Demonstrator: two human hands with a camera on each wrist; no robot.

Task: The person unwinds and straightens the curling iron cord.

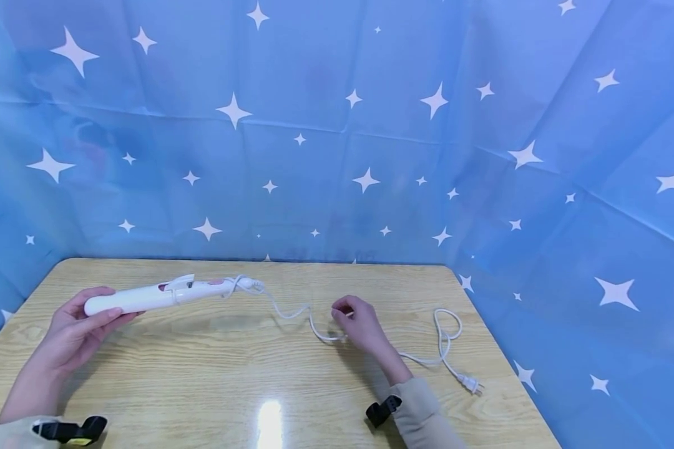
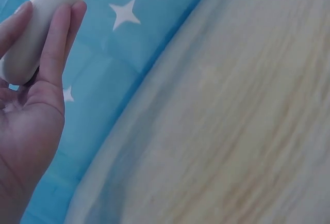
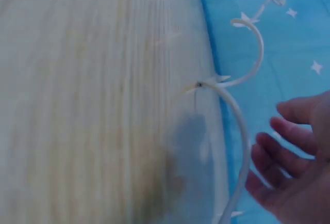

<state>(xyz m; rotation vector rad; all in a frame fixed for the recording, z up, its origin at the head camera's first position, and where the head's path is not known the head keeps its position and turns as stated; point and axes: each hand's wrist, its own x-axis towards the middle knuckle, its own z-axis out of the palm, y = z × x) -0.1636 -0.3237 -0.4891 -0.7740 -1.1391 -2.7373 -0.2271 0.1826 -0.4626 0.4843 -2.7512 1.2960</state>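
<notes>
A white curling iron [image 1: 146,298] with pink details and a raised lever is held slantwise over the left part of the table. My left hand [image 1: 84,327] grips its thick rounded end, thumb on the near side and fingers on the far side. In the left wrist view the same white end [image 2: 36,38] lies between thumb and fingers. White cord [image 1: 283,315] leaves the iron's other end, looped once there, and runs right. My right hand [image 1: 362,324] hovers by that cord with loosely bent fingers; the right wrist view shows the cord [image 3: 242,131] passing beside the fingertips.
Past my right hand, the cord makes a loop [image 1: 449,324] on the wooden table [image 1: 213,380] and ends in a two-pin plug [image 1: 470,383] near the right edge. A blue curtain with white stars [image 1: 314,156] hangs behind and to the sides.
</notes>
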